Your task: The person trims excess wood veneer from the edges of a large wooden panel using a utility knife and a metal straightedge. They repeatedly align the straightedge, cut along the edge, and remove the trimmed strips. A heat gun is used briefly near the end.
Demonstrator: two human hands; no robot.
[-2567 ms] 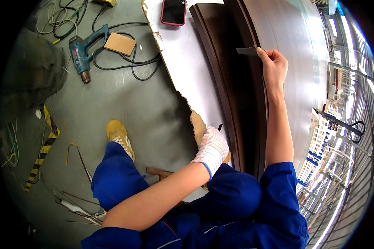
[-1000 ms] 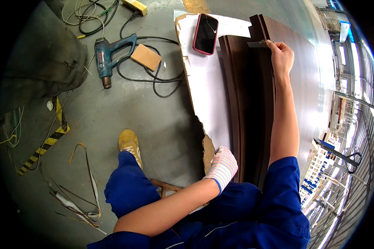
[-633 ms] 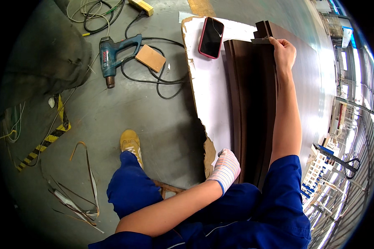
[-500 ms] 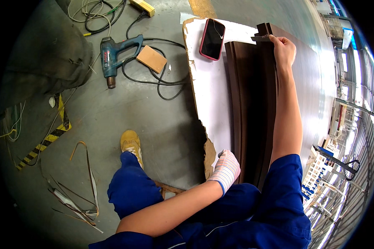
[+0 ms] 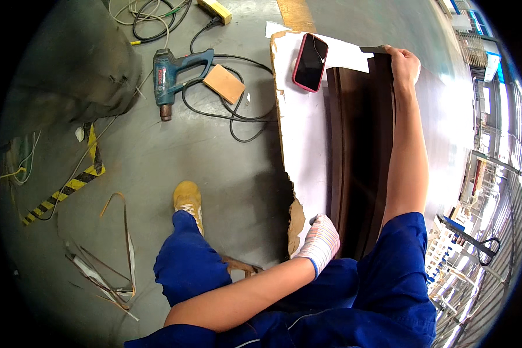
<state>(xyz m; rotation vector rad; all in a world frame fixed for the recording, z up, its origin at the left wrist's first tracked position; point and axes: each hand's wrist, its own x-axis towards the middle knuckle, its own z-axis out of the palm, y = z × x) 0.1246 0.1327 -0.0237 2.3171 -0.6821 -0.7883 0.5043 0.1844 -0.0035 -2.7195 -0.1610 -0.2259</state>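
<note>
Long dark-brown panels (image 5: 362, 156) with raised edges lie lengthwise on a white board. My right hand (image 5: 403, 65), bare, is at their far end, its fingers pinched on a thin flat dark-grey strip (image 5: 372, 50) that juts left over the panel end. My left hand (image 5: 320, 239) wears a striped knit glove and is curled closed beside the near left edge of the panels. Whatever it may hold is hidden. A phone in a red case (image 5: 310, 62) rests on the white board, left of the panels' far end.
The white board (image 5: 301, 139) has a torn brown left edge. On the grey floor lie a blue-green heat gun (image 5: 167, 81), a tan block (image 5: 224, 84), looped black cable (image 5: 206, 116) and loose strips (image 5: 127, 249). A dark covered bulk (image 5: 69, 75) stands at far left.
The view has shifted slightly, moving the scene right and down. My right hand still pinches the strip, which now lies nearer the panel's far end. My left hand stays curled in place.
</note>
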